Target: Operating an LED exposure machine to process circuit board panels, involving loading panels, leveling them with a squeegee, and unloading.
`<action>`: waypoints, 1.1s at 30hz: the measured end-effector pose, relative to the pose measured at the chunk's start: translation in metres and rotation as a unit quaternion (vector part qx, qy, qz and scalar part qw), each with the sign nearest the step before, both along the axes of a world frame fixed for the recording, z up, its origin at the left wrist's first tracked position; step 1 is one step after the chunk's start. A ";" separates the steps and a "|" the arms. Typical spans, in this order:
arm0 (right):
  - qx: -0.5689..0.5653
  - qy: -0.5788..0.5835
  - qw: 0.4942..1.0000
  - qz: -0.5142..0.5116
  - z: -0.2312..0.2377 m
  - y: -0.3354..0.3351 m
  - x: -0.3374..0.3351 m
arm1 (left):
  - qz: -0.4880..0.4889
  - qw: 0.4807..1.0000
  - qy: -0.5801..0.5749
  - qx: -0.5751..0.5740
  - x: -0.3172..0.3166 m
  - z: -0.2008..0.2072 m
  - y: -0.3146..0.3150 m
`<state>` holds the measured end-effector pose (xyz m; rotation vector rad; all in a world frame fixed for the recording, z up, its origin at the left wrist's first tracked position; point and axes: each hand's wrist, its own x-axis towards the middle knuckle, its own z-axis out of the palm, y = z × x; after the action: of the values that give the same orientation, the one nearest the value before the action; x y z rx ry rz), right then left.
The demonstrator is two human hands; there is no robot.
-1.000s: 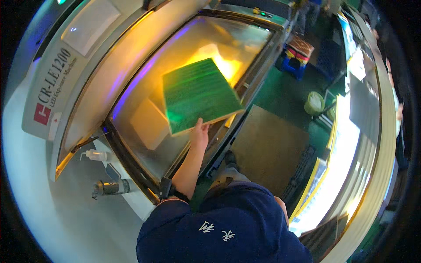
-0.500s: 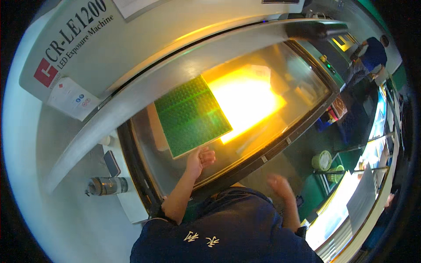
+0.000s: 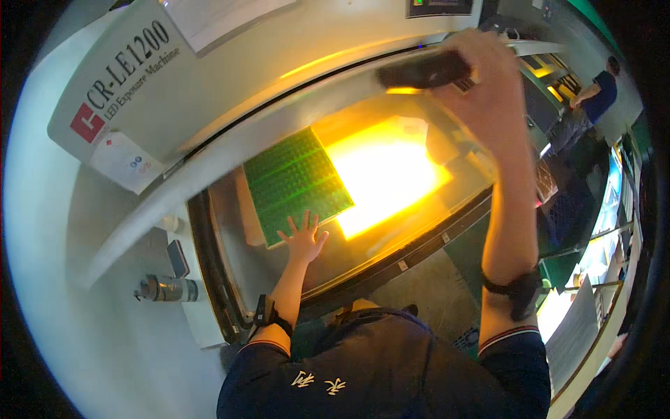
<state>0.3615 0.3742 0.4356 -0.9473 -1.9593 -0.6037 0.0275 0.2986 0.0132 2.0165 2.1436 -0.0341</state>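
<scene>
A green patterned panel (image 3: 296, 178) lies on the left part of the exposure machine's bed (image 3: 241, 269), beside a bright yellow-white glow. My left hand (image 3: 303, 244) has its fingers spread flat over the panel's near edge. Up at the far right, my right hand (image 3: 488, 80) is closed around the black handle (image 3: 422, 71) of the machine's curved silver lid frame (image 3: 279, 105). That hand is somewhat blurred, and part of its grip is hidden. Dark straps sit on both my wrists.
On the white ledge at left lie a phone (image 3: 178, 258) and a dark bottle (image 3: 167, 288). The machine's pale housing (image 3: 258, 66) rises behind the bed. Another person (image 3: 597, 98) stands at the far right. A rack with sheets (image 3: 579, 328) stands at right.
My right hand has risen from beside my body to the lid frame's handle, which now sits farther left and lower. My left hand has spread its fingers onto the panel's near edge.
</scene>
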 end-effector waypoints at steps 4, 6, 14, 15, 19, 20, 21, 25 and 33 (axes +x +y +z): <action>-0.066 -0.002 0.998 0.014 -0.046 -0.031 0.014 | 0.003 1.000 -0.002 -0.012 0.001 0.006 0.001; -0.097 -0.010 0.995 0.018 -0.075 -0.058 0.026 | -0.009 1.000 -0.007 0.023 0.016 0.006 -0.015; -0.329 -0.142 0.933 -0.003 -0.194 -0.136 0.071 | -0.365 0.832 -0.401 -0.121 0.128 0.077 -0.110; -0.386 -0.203 0.899 -0.019 -0.218 -0.137 0.075 | -0.372 0.724 -0.529 -0.241 0.142 0.096 -0.121; -0.487 -0.288 0.822 -0.067 -0.316 -0.157 0.073 | -0.477 0.650 -0.445 -0.389 0.171 0.154 -0.084; -0.523 -0.297 0.794 -0.087 -0.340 -0.160 0.072 | -0.482 0.648 -0.448 -0.383 0.167 0.137 -0.072; -0.553 -0.309 0.767 -0.102 -0.358 -0.159 0.070 | -0.389 0.797 -0.394 -0.241 0.163 0.100 -0.045; -0.557 -0.357 0.748 -0.052 -0.390 -0.150 0.059 | -0.056 0.988 -0.138 0.036 0.085 -0.039 0.004; -0.637 -0.352 0.685 -0.030 -0.430 -0.162 0.082 | -0.076 0.989 -0.005 0.127 0.112 -0.031 -0.034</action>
<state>0.4435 0.2122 0.0055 -1.7475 -3.0809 0.6979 0.1392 0.2649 -0.0175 2.3098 2.0726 0.2380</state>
